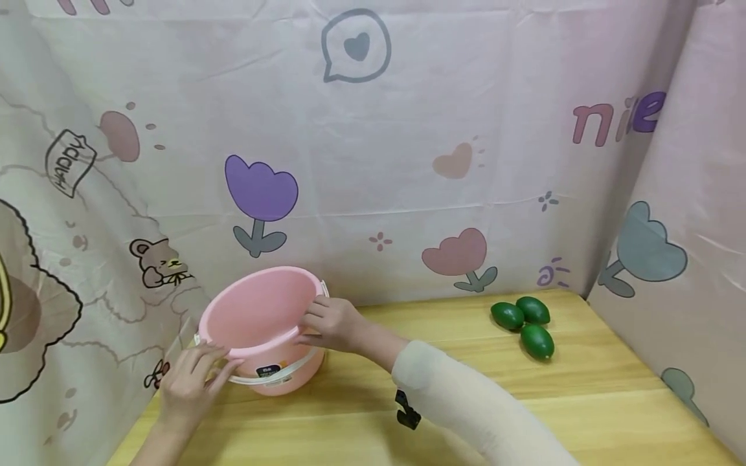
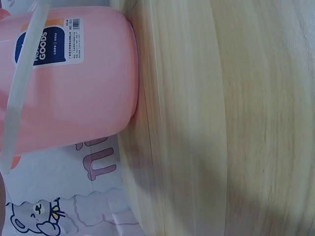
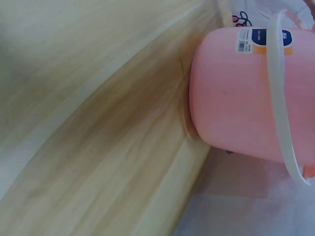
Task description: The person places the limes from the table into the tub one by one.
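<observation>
A pink plastic bucket point(image 1: 259, 310) stands at the left of the wooden table, its mouth turned up towards the head camera. My left hand point(image 1: 188, 383) grips the near left of its rim, thumb along the outside. On the right side of the rim, my right hand point(image 1: 333, 325) curls its fingers over the edge, with the thumb at the outer wall. The white handle point(image 1: 274, 375) hangs down across the front, over a dark-blue label point(image 2: 51, 44). In both wrist views the bucket's base is at the tabletop; the hands are mostly outside those views.
Three dark green, lime-like fruits point(image 1: 537, 342) lie together at the back right of the wooden table point(image 1: 606, 375). A printed cloth point(image 1: 373, 129) hangs behind the table and along both sides, close behind the bucket. A black clip point(image 1: 406, 411) shows under the right sleeve.
</observation>
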Available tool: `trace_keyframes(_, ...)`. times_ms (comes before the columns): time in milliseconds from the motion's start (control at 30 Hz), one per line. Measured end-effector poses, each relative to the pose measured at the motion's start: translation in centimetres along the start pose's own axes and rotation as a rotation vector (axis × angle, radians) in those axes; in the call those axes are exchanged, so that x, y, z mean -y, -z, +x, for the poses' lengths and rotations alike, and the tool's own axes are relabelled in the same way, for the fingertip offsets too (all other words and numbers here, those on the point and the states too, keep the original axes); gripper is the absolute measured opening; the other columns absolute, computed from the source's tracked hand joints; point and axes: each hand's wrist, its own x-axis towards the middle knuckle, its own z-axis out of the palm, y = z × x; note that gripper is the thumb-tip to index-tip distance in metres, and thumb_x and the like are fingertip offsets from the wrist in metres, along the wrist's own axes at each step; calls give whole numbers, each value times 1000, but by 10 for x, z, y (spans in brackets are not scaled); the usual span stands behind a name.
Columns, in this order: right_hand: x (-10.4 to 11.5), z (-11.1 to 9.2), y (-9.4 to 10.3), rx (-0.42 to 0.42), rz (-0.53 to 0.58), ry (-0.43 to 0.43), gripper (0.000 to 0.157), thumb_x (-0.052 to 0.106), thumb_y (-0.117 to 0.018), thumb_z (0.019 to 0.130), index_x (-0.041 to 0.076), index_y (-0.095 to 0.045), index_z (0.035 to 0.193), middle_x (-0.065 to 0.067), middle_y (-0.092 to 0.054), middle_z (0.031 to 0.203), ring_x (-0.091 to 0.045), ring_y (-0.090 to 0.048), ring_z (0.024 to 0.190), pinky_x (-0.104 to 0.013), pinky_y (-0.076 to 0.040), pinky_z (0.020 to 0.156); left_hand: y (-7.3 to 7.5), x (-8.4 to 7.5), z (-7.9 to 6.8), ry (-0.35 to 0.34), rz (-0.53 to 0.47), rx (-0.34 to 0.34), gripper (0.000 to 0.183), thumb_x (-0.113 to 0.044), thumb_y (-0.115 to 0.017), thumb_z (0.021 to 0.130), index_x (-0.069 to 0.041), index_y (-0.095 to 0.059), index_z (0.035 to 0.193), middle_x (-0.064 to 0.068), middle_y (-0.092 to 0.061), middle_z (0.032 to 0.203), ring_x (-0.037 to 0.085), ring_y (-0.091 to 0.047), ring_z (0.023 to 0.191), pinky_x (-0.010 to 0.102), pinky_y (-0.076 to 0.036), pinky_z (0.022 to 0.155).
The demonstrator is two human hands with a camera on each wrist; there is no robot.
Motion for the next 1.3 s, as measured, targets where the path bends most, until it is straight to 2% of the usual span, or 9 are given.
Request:
trace_keyframes(133,6,1,-5,-52,-27,-28,32,49,-63,79,18,-63,72,10,-60,71,-6,-54,70,-12,-50,65,5,2,-1,-5,-21,32,49,-45,-62,80,2,-63,66,13,-61,63,28,-52,55,16,-48,68)
trace_keyframes(233,8,-1,-6,-67,-44,-66,34,50,-63,78,17,-63,73,8,-60,71,-6,-57,70,-12,-51,65,3,3,1,-11,-29,34,50,-46,-63,80,2,-62,66,13,-61,64,28,-52,54,14,-48,70)
trace_keyframes(367,8,-3,-8,-57,-62,-96,35,51,-62,79,16,-61,75,7,-59,73,-7,-57,70,-11,-50,61,-2,4,4,-20,-8,18,53,-48,-62,80,3,-61,65,14,-60,63,29,-52,54,26,-47,57)
trace_keyframes(467,8,-4,-10,-65,-63,-86,34,50,-61,80,17,-62,74,8,-58,71,-6,-55,68,-10,-49,58,-3,3,5,-21,-7,11,53,-47,-61,82,4,-60,64,15,-59,62,30,-52,54,32,-45,55)
trace_keyframes(700,6,-5,-12,-113,-80,-42,32,49,-61,81,19,-63,71,11,-58,69,-6,-53,64,-11,-48,56,-4,6,1,-31,-42,-8,49,-43,-64,81,4,-62,64,15,-59,63,30,-52,55,19,-51,74)
trace_keyframes(833,6,-5,-10,-111,-82,-16,31,48,-61,81,19,-62,70,11,-58,68,-6,-53,63,-12,-48,55,-5,6,3,-53,-45,-24,49,-43,-65,80,2,-61,61,13,-59,60,28,-51,52,21,-51,62)
trace_keyframes(967,6,-4,-6,-99,-91,-11,31,48,-61,81,19,-62,69,10,-58,67,-7,-54,64,-13,-48,54,-6,6,6,-70,-54,-27,49,-43,-65,79,1,-61,59,12,-58,59,27,-51,49,29,-45,48)
trace_keyframes(1300,4,-6,0,-118,-98,1,34,50,-59,81,20,-62,63,11,-57,61,-8,-52,59,-15,-49,55,-8,-1,10,-72,-47,-36,48,-43,-65,79,0,-62,58,11,-59,57,25,-49,45,29,-43,44)
